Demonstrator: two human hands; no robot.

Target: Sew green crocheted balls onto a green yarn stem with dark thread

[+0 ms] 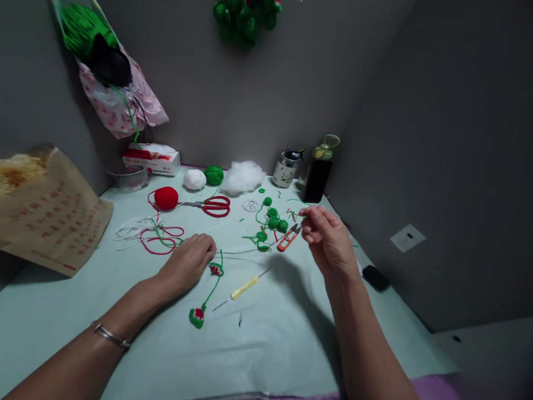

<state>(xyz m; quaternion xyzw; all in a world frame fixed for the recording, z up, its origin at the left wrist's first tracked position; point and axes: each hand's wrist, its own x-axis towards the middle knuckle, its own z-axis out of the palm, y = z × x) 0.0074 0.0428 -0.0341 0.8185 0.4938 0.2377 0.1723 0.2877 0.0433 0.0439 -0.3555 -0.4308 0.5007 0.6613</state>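
My left hand (194, 257) rests on the table with its fingers curled under, so what they hold, if anything, is hidden. Beside its fingertips lies a small green and red crochet piece (215, 269); a green strand runs from there to another crochet piece (197, 316) nearer me. My right hand (328, 236) is raised above the table, thumb and fingers pinched together; a tiny green bit shows at the tips, too small to name. Just left of it lie orange thread snips (288, 238). A crochet hook with a yellow handle (244, 288) lies between my hands.
Red-handled scissors (216, 206), a red yarn ball (166, 198), a white yarn ball (195, 180) and white stuffing (243, 178) lie farther back. Several green crochet balls (273, 221) sit mid-table. A paper bag with bread (64, 218) is at left; a phone (318, 181) stands back right.
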